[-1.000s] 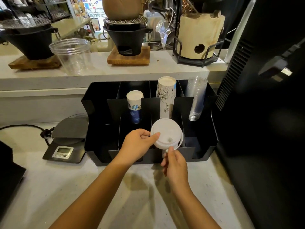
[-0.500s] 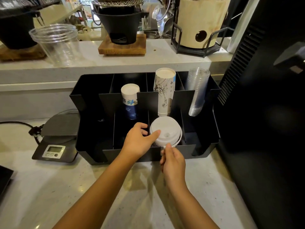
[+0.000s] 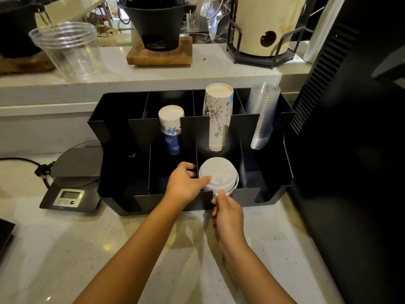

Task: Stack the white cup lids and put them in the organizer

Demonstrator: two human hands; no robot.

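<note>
The stack of white cup lids (image 3: 218, 174) is sitting over the front middle-right compartment of the black organizer (image 3: 114, 189), its flat top facing up at me and its stacking axis tipping slightly toward me. I am pinching it from two sides: my left hand (image 3: 186, 183) is pressing its thumb on the top's left edge, fingers curling down behind the divider (image 3: 196, 154), while my right hand (image 3: 228, 212) is pinching the near rim from below. Both hands are touching it, so the lowering, I judge, is going straight down between the dividers, with the paper cup sleeve (image 3: 218, 117) just behind.
</note>
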